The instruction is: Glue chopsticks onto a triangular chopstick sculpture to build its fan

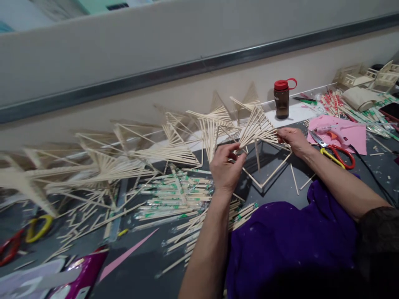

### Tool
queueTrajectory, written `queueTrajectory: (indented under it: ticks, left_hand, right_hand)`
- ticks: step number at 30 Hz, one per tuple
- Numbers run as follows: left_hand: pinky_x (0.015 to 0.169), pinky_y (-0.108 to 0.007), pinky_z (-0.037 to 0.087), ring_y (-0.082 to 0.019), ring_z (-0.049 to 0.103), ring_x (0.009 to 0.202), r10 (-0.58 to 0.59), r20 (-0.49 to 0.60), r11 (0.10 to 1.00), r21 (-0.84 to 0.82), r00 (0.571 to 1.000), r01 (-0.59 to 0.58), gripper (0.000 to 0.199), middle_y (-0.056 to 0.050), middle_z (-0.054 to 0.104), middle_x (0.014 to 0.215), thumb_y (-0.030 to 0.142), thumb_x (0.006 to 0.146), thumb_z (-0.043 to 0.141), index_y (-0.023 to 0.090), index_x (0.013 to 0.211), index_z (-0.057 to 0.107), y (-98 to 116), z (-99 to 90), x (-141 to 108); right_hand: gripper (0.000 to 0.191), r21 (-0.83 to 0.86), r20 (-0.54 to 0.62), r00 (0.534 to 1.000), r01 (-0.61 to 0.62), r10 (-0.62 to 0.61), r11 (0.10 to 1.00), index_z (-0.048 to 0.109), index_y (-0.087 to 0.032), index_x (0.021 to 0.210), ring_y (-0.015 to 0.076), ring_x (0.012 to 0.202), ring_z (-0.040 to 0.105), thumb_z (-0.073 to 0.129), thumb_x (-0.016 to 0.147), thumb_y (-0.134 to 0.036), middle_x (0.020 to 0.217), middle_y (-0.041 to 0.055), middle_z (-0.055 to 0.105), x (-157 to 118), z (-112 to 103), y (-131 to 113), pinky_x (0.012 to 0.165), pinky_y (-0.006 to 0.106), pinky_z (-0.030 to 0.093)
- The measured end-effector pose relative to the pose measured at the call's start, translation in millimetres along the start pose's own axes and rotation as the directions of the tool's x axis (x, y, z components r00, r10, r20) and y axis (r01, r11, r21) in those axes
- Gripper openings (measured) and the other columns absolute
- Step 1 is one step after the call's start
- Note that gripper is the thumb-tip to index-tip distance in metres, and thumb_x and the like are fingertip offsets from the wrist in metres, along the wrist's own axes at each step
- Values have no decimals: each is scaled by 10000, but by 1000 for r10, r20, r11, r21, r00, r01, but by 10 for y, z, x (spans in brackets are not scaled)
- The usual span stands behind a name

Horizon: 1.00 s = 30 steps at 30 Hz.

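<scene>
A long lattice of thin wooden sticks (pixel 181 153) runs along the wall, its right end fanned out between my two hands. My left hand (pixel 227 168) is at the near left side of that fan, thumb and fingers curled on the stick ends. On the right side of the fan, my right hand (pixel 291 141) pinches the stick ends. Under the fan, sticks form a V-shaped frame (pixel 262 186) that touches the grey table. Wrapped sticks (pixel 177 195) lie in a heap left of my left forearm.
A brown bottle (pixel 282 101) with a red lid stands by the wall. Right of my right hand are red-handled scissors (pixel 343 155), a glue gun (pixel 333 132) and pink paper (pixel 358 135). Purple cloth (pixel 289 236) lies in front. Yellow-handled scissors (pixel 39 228) lie far left.
</scene>
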State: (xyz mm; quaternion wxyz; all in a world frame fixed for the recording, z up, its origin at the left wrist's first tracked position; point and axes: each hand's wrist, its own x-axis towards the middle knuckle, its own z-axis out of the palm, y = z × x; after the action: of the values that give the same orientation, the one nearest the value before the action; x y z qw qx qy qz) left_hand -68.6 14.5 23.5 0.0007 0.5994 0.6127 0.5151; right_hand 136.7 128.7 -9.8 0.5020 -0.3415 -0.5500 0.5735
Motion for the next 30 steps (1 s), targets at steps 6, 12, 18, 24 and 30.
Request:
queueTrajectory:
  ticks: [6, 12, 18, 24, 30]
  left_hand:
    - [590, -207, 495, -84, 611, 615, 47, -31, 999, 21, 998, -47, 129, -8, 697, 832, 224, 768, 633, 193, 843, 733, -169, 45, -128]
    - [592, -209, 510, -93, 636, 612, 55, -10, 998, -32, 998, -56, 149, -8, 726, 831, 229, 768, 658, 190, 887, 738, -254, 61, -237]
    - [613, -217, 514, -118, 672, 708, 93, -34, 995, -17, 995, -94, 151, -17, 746, 862, 223, 793, 651, 200, 916, 736, -348, 30, -298]
    - [667, -231, 521, -126, 687, 754, 188, -42, 982, 12, 981, -188, 114, -16, 751, 858, 222, 803, 682, 204, 905, 731, -462, -23, -313]
    - [698, -264, 530, -147, 691, 806, 202, 26, 976, 79, 979, -204, 126, -38, 745, 889, 246, 835, 647, 200, 919, 728, -527, -74, -310]
  right_hand:
    - [374, -54, -29, 1000, -11, 10, 998, 656, -151, 640, 106, 593, 491, 705, 643, -522, 572, -9, 587, -229, 49, 13, 667, 264, 397]
    - [391, -128, -50, 999, -17, 11, 992, 617, -179, 608, 130, 635, 524, 662, 683, -560, 612, 10, 600, -465, 20, 39, 691, 287, 431]
    - [326, -102, 7, 1000, -28, 29, 994, 650, -169, 652, 113, 586, 519, 668, 681, -493, 592, -6, 606, -523, 63, 8, 654, 275, 421]
    - [310, -214, 163, 982, -59, 95, 975, 679, -160, 694, 123, 616, 565, 628, 732, -463, 635, 13, 659, -547, 18, 28, 654, 266, 419]
    - [326, -322, 287, 950, -29, 127, 946, 699, -145, 726, 113, 620, 548, 577, 802, -437, 668, 21, 659, -549, -23, 69, 616, 245, 398]
